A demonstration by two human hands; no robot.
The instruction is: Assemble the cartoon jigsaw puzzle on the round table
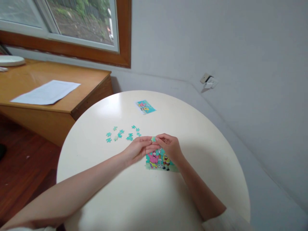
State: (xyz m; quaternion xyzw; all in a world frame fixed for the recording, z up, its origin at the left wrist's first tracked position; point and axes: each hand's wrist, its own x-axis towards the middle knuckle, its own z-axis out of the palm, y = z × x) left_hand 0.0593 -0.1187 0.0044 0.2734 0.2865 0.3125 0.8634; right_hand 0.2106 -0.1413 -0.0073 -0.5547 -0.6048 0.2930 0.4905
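In the head view, a small puzzle piece [153,139] is pinched by the left hand [139,149] and right hand [170,145], fingertips together, over the partly hidden puzzle [154,162] on the table [141,199]. Orienting seems underway; edge matching would be called for. Both forearms are angled inward.

we count two hands, one left hand [137,149] and one right hand [172,147]; one held piece [153,139]. loose puzzle pieces [120,135]: we tally about eleven, some overlapping or touching, so we cannot fix the exact number. partly joined puzzle [154,159]: one. picture card [145,107]: one. we also log one round table [144,199], one wooden desk [93,77], one paper sheet [47,93], one window [79,19] and one white disc-like object [11,60].
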